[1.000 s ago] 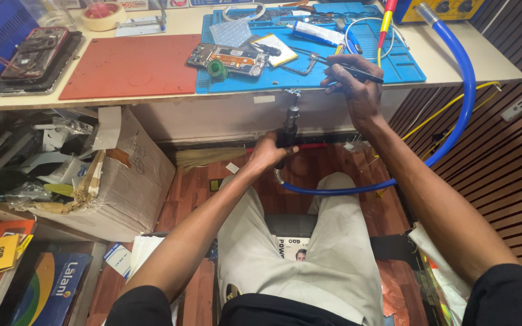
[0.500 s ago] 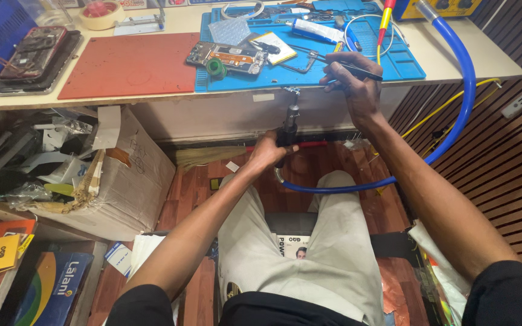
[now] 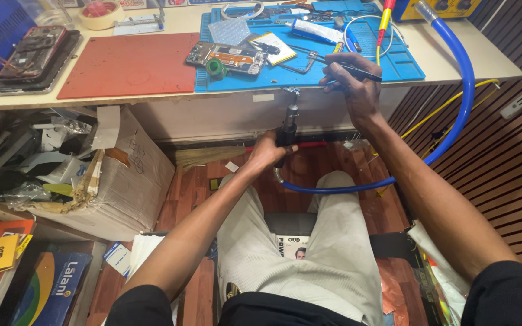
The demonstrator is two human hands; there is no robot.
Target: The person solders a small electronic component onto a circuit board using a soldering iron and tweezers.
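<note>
my left hand (image 3: 268, 151) sits in the centre of the frame, below the front edge of the worktop (image 3: 170, 99), closed around the black handle of a hot-air nozzle tool (image 3: 287, 128). i hold it upright with its metal tip pointing up at the edge, and keeping it low stops the tip from aiming at anything on the bench. the blue hose (image 3: 454, 90) loops from the handle round the right side of the frame and up to the yellow unit at the top right, so it has slack and does not drag across the parts.

my right hand (image 3: 353, 81) rests at the upper centre-right, its heel on the lip of the worktop for steadiness, fingers pinched on a thin black pen-like tool (image 3: 357, 72) lying almost level over the blue mat (image 3: 309, 57). the two hands are apart, one above the edge and one under it.

the opened phone (image 3: 228, 57) lies on the mat in the upper middle, back off and board exposed, left of my right hand and not touched. a red mat (image 3: 131, 63) lies beside it to the left.
</note>
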